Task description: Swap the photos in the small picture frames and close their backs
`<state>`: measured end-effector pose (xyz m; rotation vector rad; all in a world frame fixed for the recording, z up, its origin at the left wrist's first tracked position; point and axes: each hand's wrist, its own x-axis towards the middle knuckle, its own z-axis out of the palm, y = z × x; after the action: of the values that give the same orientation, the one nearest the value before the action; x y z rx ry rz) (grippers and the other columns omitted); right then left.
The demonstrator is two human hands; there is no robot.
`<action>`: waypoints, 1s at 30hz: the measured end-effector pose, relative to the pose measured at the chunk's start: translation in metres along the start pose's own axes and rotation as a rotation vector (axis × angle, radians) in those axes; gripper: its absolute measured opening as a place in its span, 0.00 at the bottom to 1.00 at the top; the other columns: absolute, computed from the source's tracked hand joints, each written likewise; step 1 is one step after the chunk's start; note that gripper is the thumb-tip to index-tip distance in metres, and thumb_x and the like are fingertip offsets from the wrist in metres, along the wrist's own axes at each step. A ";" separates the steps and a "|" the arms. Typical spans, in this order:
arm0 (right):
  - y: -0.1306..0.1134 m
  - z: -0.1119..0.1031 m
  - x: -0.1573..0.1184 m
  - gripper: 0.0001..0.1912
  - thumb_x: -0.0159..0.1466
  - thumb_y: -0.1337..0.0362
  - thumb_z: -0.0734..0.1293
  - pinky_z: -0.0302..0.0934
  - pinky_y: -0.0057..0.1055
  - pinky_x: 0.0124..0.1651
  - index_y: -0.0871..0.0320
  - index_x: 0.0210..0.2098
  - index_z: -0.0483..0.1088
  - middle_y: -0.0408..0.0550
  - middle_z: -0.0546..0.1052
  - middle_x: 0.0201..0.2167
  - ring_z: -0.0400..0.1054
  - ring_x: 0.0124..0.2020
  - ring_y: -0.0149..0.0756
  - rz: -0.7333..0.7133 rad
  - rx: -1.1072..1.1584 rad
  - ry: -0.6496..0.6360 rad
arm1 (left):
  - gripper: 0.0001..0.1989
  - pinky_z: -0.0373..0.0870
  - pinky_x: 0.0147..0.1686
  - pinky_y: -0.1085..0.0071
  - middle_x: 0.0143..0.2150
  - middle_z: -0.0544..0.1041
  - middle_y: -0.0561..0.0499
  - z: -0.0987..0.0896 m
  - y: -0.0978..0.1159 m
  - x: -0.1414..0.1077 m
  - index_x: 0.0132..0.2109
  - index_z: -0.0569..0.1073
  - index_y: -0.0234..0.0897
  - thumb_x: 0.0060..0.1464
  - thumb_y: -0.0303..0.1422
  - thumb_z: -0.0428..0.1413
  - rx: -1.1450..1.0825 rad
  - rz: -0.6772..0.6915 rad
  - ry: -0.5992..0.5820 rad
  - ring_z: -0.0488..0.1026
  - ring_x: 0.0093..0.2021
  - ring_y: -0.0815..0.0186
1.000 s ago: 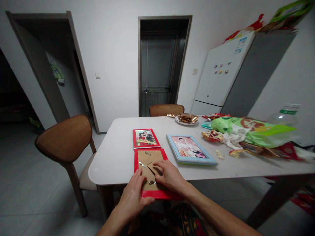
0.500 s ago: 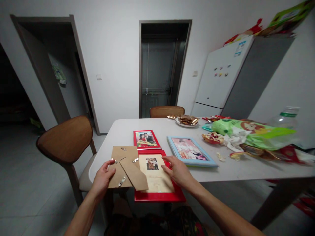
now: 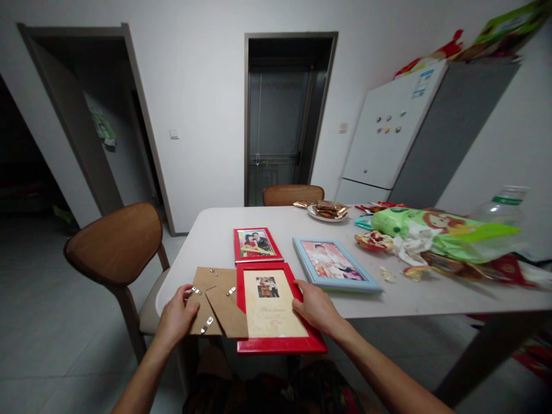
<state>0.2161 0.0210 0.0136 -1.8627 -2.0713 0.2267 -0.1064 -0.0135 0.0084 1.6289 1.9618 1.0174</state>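
My left hand (image 3: pixel 177 313) is closed on the left edge of a brown backing board (image 3: pixel 222 282), its thumb on top. Metal clips and a fold-out stand leg show on the board's upper face. The leg's lower end overlaps the left border of a red photo frame (image 3: pixel 282 346). Inside that frame lies a cream paper insert (image 3: pixel 276 322) with a small printed picture. My right hand (image 3: pixel 317 306) grips the frame's right side, thumb over the border; its other fingers are partly hidden. The frame's lower end juts past the table's near edge.
Behind lies a smaller red photo frame (image 3: pixel 257 246); to the right is a light-blue photo frame (image 3: pixel 336 264). Farther right are an opened pomegranate (image 3: pixel 373 241), crumpled tissue (image 3: pixel 414 247) and a green packet (image 3: pixel 448 230). A plate (image 3: pixel 317 216) of wrapped snacks stands at the back.
The backing board has shifted left and slightly down, uncovering more of the cream insert. My right hand has moved slightly right and down and now grips the red frame's side.
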 end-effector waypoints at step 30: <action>-0.002 -0.020 0.007 0.32 0.51 0.66 0.58 0.55 0.24 0.22 0.65 0.55 0.52 0.41 0.70 0.19 0.62 0.18 0.29 0.192 0.709 -0.033 | 0.22 0.66 0.31 0.71 0.37 0.68 0.50 0.023 0.095 -0.047 0.49 0.60 0.38 0.44 0.27 0.49 -0.305 0.211 0.215 0.68 0.33 0.66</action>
<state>0.2205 0.0257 0.0343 -1.5910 -1.5266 0.9092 -0.0152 -0.0466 0.0568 1.6312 1.6779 1.5471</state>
